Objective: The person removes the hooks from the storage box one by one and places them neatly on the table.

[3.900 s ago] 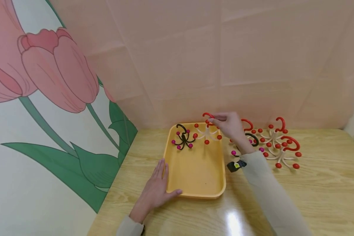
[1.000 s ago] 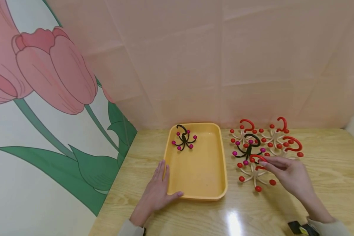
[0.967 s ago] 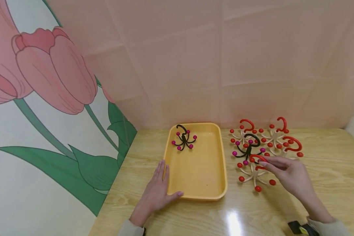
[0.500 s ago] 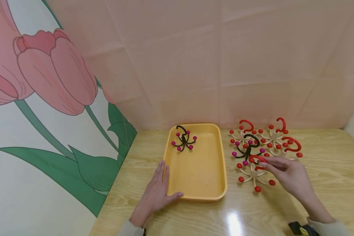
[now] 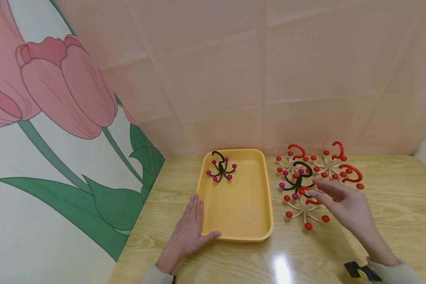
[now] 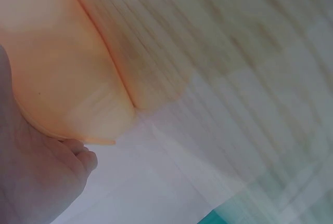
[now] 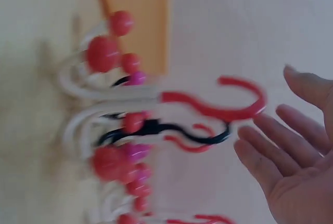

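My left hand (image 5: 186, 232) lies with straight fingers along the left rim of the yellow tray (image 5: 238, 213), its thumb at the near corner. Inside the tray, at the far left, stands a black multi-armed hanger (image 5: 221, 169) with magenta balls. To the tray's right, the nearest hanger (image 5: 305, 215) has white arms, red balls and a red hook, and stands on the table. Beside that hook is my right hand (image 5: 351, 211), fingers and thumb apart. In the right wrist view, the red hook (image 7: 223, 112) is free of the spread fingers.
Behind the nearest hanger, a second black hanger (image 5: 299, 181) and several white ones with red hooks (image 5: 330, 165) stand close together, partly overlapping. A pink cloth (image 5: 216, 79) hangs behind the table. A tulip-painted wall (image 5: 67, 83) borders the left side.
Earlier my right hand held a red-hooked hanger over the tray; it then came right and stood on the table. Now the fingers have let go of the hook. The left hand stayed put.
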Tool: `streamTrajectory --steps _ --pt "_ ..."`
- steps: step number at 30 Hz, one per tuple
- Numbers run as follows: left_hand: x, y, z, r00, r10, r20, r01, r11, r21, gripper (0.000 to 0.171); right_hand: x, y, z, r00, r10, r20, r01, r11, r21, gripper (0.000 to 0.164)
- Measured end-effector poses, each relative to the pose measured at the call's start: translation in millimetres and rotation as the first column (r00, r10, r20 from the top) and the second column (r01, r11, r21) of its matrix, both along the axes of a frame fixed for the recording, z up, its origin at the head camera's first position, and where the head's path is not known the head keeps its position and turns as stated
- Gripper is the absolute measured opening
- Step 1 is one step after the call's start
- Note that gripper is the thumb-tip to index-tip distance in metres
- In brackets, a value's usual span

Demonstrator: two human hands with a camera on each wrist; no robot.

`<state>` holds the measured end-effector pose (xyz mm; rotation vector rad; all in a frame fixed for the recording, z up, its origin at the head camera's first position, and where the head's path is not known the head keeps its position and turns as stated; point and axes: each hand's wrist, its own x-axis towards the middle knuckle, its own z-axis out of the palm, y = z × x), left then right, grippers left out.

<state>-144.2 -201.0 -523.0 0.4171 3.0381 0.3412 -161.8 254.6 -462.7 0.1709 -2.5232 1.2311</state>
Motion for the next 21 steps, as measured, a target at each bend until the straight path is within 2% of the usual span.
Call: streamTrajectory --steps 4,8,11,15,21 --pt "0.7 0 0.7 1.000 0.001 0.003 -0.001 1.000 -0.004 0.120 3.5 -20 25.3 0.989 -0.055 -0.137 0.041 0.994 -0.104 0.028" --pt "1.8 0 1.5 1.000 0.001 -0.001 -0.001 1.000 -0.004 0.120 3.7 -46 50.4 0.970 -0.010 -0.243 -0.036 0.982 -0.184 0.026" --pt "2.4 0 2.1 1.000 0.001 -0.003 -0.001 1.000 -0.009 0.121 -1.5 -64 64.3 0.964 0.043 -0.263 -0.099 0.974 -0.203 0.025" --pt "1.2 0 2.4 1.000 -0.005 -0.011 0.005 1.000 -0.019 0.120 -14.8 -86 76.6 0.963 0.088 -0.256 -0.145 0.966 -0.215 0.020" --pt "1.0 -1 1.4 0.999 -0.014 -0.029 0.013 0.999 -0.041 0.120 -37.6 -118 79.9 0.961 0.138 -0.241 -0.197 0.951 -0.239 0.018"
